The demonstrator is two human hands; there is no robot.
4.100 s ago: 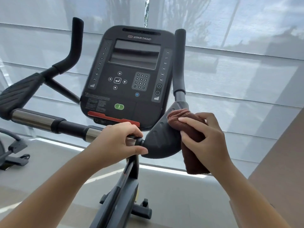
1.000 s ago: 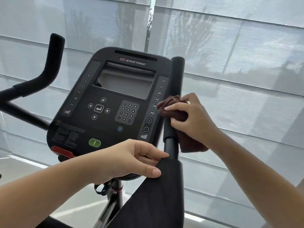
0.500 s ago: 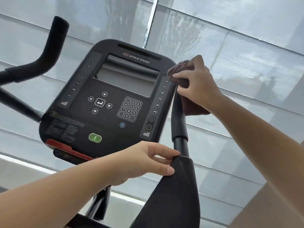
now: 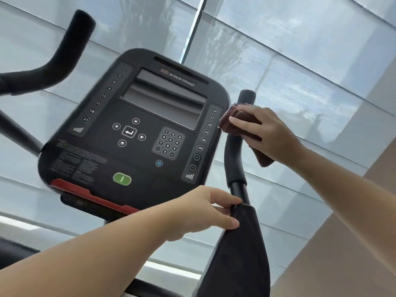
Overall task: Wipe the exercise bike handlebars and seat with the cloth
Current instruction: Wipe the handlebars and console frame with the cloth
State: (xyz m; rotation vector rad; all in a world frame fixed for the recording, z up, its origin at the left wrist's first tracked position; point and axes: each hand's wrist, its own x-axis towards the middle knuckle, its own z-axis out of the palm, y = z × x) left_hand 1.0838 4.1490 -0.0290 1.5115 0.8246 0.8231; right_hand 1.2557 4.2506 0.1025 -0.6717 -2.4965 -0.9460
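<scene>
Soft, cool daylight pours through the window blinds (image 4: 300, 71) from twelve o'clock, bright and even. The console (image 4: 137, 146) stands backlit and dark (a pale sheen lies across its screen (image 4: 165, 99)). Motion blur smears the handlebar (image 4: 53, 67) at ten o'clock, and straight lines bend slightly toward the edges.

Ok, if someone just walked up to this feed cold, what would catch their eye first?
The big black console fills the centre, its green button low on the panel. Just right of it, the right hand grips a dark red cloth against the upright handlebar grip, near its top. Below, the left hand pinches the top edge of the black arm pad.
</scene>
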